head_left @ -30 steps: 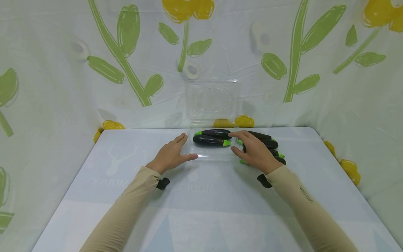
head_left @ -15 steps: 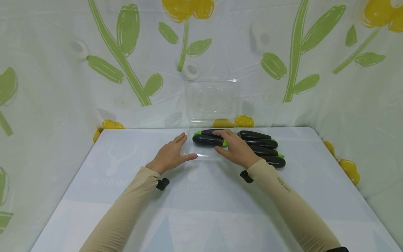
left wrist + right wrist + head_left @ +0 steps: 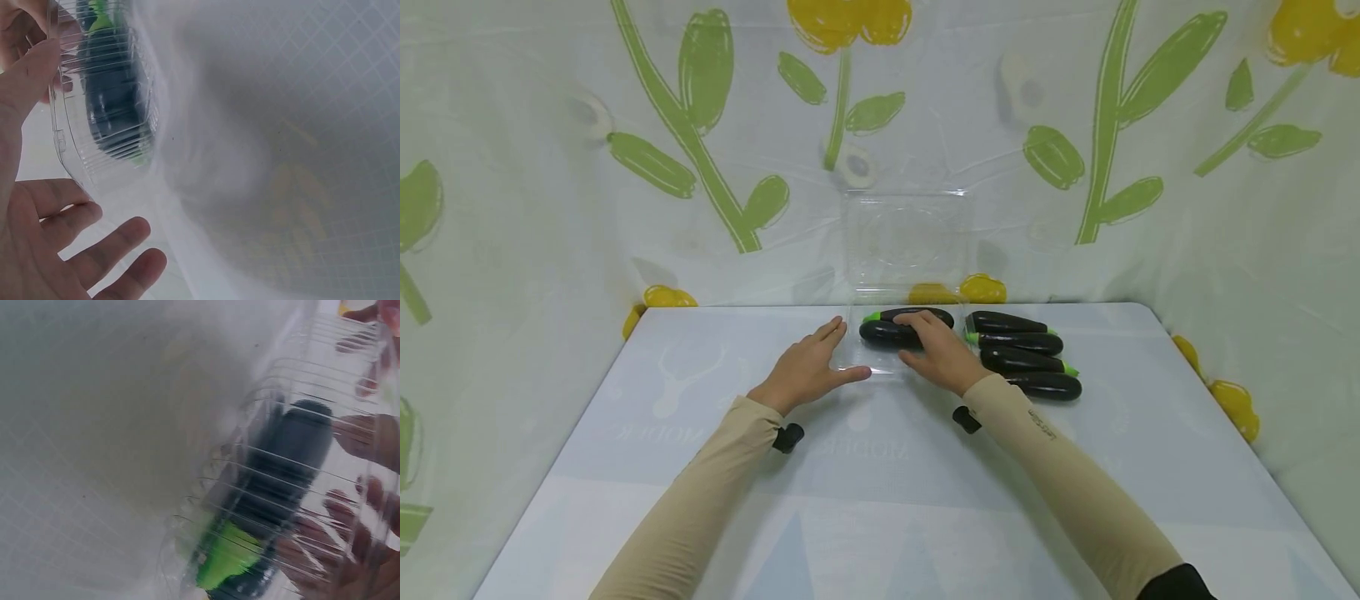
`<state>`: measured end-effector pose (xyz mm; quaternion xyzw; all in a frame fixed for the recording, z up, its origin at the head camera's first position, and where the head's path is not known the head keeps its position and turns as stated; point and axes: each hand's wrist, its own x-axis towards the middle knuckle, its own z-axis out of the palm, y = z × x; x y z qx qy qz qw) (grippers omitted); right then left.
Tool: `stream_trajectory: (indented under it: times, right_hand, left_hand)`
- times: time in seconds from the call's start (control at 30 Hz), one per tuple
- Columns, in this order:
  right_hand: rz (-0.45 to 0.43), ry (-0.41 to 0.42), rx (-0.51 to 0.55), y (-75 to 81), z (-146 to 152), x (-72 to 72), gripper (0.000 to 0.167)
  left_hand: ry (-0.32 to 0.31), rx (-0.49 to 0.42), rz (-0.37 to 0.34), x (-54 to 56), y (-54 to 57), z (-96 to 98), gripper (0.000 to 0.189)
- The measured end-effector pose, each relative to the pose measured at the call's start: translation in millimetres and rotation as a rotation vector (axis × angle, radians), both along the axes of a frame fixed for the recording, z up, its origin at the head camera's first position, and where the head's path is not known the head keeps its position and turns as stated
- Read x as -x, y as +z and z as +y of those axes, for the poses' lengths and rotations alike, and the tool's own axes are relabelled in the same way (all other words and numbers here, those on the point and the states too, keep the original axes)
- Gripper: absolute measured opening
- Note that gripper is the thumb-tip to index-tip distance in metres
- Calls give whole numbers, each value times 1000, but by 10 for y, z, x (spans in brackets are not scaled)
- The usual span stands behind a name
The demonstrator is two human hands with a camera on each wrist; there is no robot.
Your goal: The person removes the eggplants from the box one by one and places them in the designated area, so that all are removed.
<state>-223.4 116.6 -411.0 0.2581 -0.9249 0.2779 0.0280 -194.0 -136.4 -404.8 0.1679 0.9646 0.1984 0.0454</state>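
Note:
A clear plastic clamshell box (image 3: 880, 362) lies unfolded at the table's far edge, its lid (image 3: 906, 237) upright against the backdrop. Two dark eggplants with green stems are inside: a front eggplant (image 3: 883, 333) and a rear eggplant (image 3: 928, 312). My left hand (image 3: 805, 368) rests at the box's left side with fingers spread; in the left wrist view its thumb (image 3: 37, 69) touches the rim. Over the front eggplant's right end reaches my right hand (image 3: 943, 354), fingers extended and thumb apart, hiding the stem. Fingers of the right hand (image 3: 331, 537) show through the clear wall.
Several more eggplants (image 3: 1026, 360) lie stacked side by side on the pale table (image 3: 865, 533), right of the box. A floral-patterned curtain (image 3: 947, 108) encloses the back and sides.
My right hand has moved left, from the box's right edge onto the front eggplant, uncovering the eggplants on the table. The left hand and both boxed eggplants look unmoved.

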Motion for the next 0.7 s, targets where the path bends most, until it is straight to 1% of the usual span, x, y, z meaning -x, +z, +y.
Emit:
stream_trajectory:
  times: [0.23,0.4,0.57,0.7]
  right_hand:
    - [-27,-6,-42,-3,-52,84,58]
    - [-53,-2,-117,14,-98,128,60]
    - [-87,20,-174,24,-131,151,51]
    - [-103,30,-178,21,-135,158,47]
  left_hand:
    - [-2,10,14,12,-9,1,104]
    - [-2,17,18,16,-10,7,104]
    - [-10,19,26,15,-8,5,105]
    - [-12,22,34,17,-2,3,105]
